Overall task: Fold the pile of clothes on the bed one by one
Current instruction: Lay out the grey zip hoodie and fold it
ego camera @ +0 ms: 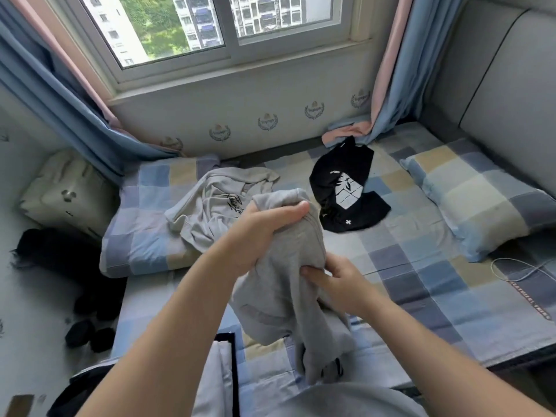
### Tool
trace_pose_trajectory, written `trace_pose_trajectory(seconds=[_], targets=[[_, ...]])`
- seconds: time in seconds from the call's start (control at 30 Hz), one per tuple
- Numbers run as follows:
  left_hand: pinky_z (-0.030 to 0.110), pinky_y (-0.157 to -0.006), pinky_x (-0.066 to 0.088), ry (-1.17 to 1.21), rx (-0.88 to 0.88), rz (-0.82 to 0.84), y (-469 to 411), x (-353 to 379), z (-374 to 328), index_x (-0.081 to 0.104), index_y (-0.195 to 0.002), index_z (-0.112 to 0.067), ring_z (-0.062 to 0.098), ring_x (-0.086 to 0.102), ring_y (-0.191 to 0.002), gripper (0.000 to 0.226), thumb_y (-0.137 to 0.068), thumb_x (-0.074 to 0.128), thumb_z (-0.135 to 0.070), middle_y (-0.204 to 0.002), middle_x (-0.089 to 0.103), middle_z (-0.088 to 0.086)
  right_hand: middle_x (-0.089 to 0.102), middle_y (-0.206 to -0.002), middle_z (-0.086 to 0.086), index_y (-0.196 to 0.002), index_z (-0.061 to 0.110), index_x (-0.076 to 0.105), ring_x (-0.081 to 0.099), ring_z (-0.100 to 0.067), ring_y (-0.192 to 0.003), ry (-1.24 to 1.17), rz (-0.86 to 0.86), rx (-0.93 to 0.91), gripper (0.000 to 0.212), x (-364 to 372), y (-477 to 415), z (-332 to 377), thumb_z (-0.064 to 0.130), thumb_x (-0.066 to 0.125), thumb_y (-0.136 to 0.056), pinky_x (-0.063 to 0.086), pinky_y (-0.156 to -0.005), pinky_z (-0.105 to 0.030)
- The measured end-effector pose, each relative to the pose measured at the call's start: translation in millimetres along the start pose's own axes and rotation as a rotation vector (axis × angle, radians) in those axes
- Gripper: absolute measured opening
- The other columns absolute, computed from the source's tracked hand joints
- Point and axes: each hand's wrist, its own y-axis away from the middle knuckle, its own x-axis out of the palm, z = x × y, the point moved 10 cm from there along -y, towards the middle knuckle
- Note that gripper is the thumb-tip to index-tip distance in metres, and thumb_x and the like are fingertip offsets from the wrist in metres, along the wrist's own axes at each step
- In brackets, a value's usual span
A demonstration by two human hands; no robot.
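A grey garment [279, 293] hangs bunched in the air above the near part of the bed. My left hand [258, 233] grips its upper end, thumb across the cloth. My right hand [334, 278] holds the garment lower down from the right, its fingers tucked into the folds. Behind it a light grey top with black script [210, 206] lies crumpled on a checked pillow. A black garment with a white print [346, 191] lies spread on the checked bedsheet [421, 266] further back.
Checked pillows lie at the left [135, 224] and right [481, 197]. A white cable [517, 269] lies on the sheet at right. A padded headboard [496, 85] stands at right and a window [210, 31] behind. Dark items [87, 332] sit on the floor at left.
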Motion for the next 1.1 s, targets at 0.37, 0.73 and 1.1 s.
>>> trace_pose_trajectory(seconds=[0.37, 0.73, 1.1], targets=[[0.028, -0.098, 0.043, -0.575, -0.038, -0.459, 12.4, -113.8, 32.8, 0.046, -0.144, -0.019, 0.010, 0.052, -0.118, 0.072, -0.083, 0.081, -0.036, -0.132, 0.054, -0.004, 0.059, -0.083, -0.025, -0.102, 0.005, 0.063, 0.051, -0.031, -0.076, -0.198, -0.011, -0.125, 0.065, -2.1, 4.4, 38.8, 0.061, 0.079, -0.073, 0.042, -0.070, -0.054], [0.032, -0.062, 0.039, -0.556, 0.162, -0.122, 20.8, -35.3, 45.4, 0.060, -0.083, -0.015, 0.008, 0.046, -0.064, 0.011, -0.088, 0.051, -0.019, -0.067, 0.051, -0.008, 0.056, -0.074, -0.008, -0.098, 0.004, 0.059, 0.046, -0.022, -0.067, -0.059, -0.014, -0.145, 0.027, -17.2, 5.8, 43.7, 0.016, 0.080, -0.084, 0.041, -0.061, -0.028], [0.030, -0.101, 0.047, -0.627, 0.246, -0.511, 3.8, -104.4, -14.4, 0.058, -0.132, -0.020, -0.002, 0.058, -0.107, 0.037, -0.095, 0.057, -0.015, -0.125, 0.065, 0.000, 0.069, -0.082, 0.009, -0.091, 0.012, 0.069, 0.062, -0.012, -0.078, 0.214, 0.005, 0.085, 0.020, -3.5, -29.8, -15.9, 0.032, 0.066, -0.094, 0.051, -0.072, -0.033]])
